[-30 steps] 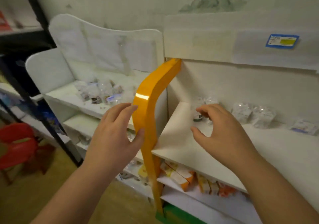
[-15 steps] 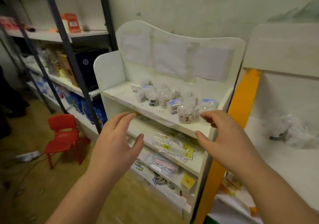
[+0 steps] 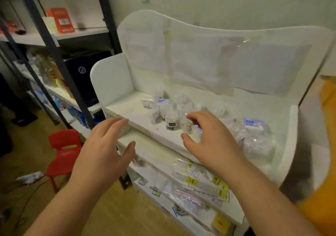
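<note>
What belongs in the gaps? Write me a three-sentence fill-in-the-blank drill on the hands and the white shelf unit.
1. The small chair on the floor left of the white shelf unit is ____.
2. The right hand reaches over the unit's ____ shelf toward the bagged bottles.
3. The left hand, spread open, holds ____.

Missing words: red; top; nothing.
</note>
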Available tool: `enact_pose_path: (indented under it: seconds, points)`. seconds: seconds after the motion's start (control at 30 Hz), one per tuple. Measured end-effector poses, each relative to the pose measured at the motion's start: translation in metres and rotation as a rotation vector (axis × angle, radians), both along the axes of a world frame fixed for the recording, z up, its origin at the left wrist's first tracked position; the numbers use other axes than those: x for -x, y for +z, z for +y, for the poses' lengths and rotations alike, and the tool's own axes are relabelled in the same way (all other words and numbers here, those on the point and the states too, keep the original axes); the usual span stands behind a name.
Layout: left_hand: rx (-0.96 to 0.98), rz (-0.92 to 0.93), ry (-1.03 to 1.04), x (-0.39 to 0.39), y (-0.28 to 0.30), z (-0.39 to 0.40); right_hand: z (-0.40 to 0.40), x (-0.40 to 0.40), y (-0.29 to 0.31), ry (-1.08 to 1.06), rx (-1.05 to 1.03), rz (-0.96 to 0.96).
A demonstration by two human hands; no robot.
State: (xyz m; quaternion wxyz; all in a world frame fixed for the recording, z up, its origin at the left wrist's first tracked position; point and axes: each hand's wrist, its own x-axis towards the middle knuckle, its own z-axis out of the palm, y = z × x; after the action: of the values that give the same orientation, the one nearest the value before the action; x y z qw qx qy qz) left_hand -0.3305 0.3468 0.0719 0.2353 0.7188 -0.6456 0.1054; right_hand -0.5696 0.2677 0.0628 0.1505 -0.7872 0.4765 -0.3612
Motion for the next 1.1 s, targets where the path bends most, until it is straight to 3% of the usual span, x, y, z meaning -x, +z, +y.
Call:
enact_pose_path:
  seconds: [0.37, 0.77, 0.9, 1.1]
  points:
    - [-0.045, 0.054, -0.146, -0.062, -0.009, -0.143, -0.093, -0.056, -0.008, -0.088, -0.063, 0.042]
    - [-0.168, 0.112, -0.484, -0.155, -0.072, -0.356, -0.202, -0.147, -0.024, -0.315, -0.078, 0.087]
    - [-0.312, 0.119, -0.660, -0.164, -0.096, -0.390, -0.216, -0.164, -0.030, -0.355, -0.094, 0.078]
    - [-0.264, 0.233, -0.744, -0.191, -0.106, -0.404, -0.243, -0.185, -0.035, -0.378, -0.140, 0.088]
